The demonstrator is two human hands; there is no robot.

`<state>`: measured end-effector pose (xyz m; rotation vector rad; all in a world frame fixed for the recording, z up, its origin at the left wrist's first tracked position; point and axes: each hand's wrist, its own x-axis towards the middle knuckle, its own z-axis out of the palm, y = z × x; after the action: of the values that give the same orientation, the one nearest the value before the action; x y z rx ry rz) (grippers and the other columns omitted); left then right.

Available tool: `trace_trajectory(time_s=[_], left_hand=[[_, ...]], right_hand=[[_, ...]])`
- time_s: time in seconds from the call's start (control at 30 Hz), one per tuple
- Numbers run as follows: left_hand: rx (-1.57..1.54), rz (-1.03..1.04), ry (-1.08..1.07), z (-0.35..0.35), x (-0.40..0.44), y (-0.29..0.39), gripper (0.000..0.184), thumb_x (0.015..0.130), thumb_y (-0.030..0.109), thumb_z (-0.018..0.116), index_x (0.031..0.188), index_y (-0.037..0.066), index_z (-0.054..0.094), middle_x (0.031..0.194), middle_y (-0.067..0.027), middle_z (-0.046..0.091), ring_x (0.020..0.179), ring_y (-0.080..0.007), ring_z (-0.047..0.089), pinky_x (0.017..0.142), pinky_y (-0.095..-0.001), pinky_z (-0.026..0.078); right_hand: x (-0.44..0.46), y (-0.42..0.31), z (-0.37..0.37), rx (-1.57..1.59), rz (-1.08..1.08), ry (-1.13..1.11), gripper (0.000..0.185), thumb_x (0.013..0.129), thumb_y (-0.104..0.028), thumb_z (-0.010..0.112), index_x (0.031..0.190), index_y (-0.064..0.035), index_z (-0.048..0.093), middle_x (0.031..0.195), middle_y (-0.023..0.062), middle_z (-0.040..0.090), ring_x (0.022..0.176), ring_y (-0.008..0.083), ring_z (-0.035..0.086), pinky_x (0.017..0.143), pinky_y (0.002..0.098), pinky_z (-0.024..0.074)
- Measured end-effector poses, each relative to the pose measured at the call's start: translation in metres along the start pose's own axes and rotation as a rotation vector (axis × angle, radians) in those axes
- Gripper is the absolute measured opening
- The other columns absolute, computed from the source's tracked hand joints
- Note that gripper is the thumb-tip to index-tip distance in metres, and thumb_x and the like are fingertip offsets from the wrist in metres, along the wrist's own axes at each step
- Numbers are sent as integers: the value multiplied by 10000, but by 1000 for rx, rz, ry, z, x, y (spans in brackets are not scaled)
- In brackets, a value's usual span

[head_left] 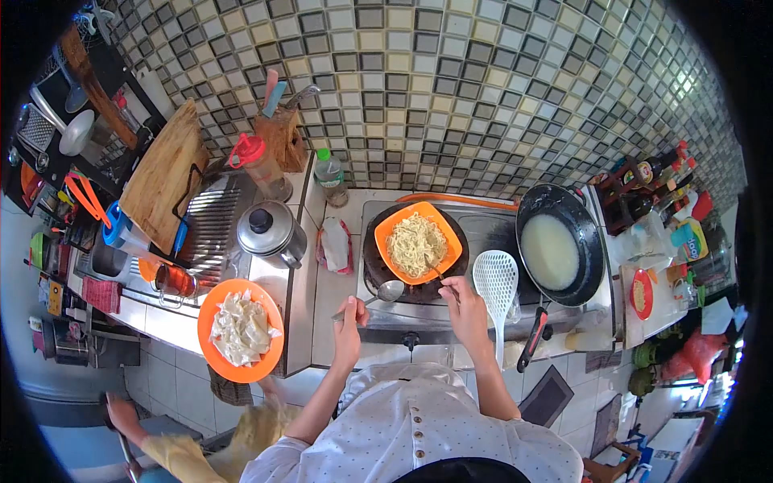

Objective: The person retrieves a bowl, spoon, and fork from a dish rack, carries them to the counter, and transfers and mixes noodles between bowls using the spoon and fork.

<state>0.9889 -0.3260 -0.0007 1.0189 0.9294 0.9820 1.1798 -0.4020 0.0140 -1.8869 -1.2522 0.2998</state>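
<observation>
My left hand [351, 318] is closed around the handle of a metal spoon [390, 291], whose bowl is held just off the lower left side of an orange square bowl [450, 251]. Pale noodles [412, 240] fill that bowl, which sits over the left burner of the stove. From the lower right, my right hand [465, 304] grips a fork [436, 271]. Its tip is sunk among the noodles and partly hidden. Close by on the right lies a white slotted skimmer [495, 282], its handle pointing toward me.
A black frying pan [555, 241] with cloudy liquid rests on the right burner. Left of me are an orange plate [271, 354] of pale food pieces, a lidded metal pot [270, 233] and a glass mug [175, 282]. Another person's sleeve [185, 455] shows at lower left.
</observation>
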Motion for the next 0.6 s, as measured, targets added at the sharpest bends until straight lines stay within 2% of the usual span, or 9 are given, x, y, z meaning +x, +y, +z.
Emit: trace_trajectory(time_s=[0.4, 0.6], left_hand=[[33, 25, -20, 6, 10, 2, 326, 901, 302, 343, 659, 85, 376, 602, 13, 337, 559, -82, 321, 541, -225, 247], [64, 203, -124, 33, 56, -14, 314, 907, 287, 336, 667, 86, 355, 602, 17, 318, 558, -80, 296, 522, -222, 242]], right_hand=[[-3, -19, -12, -26, -28, 8, 144, 792, -145, 546, 891, -52, 496, 763, 113, 589, 682, 270, 574, 573, 345, 436], [-5, -7, -1, 29, -40, 9, 140, 771, -133, 573, 880, -59, 526, 765, 119, 586, 656, 262, 568, 565, 334, 436]])
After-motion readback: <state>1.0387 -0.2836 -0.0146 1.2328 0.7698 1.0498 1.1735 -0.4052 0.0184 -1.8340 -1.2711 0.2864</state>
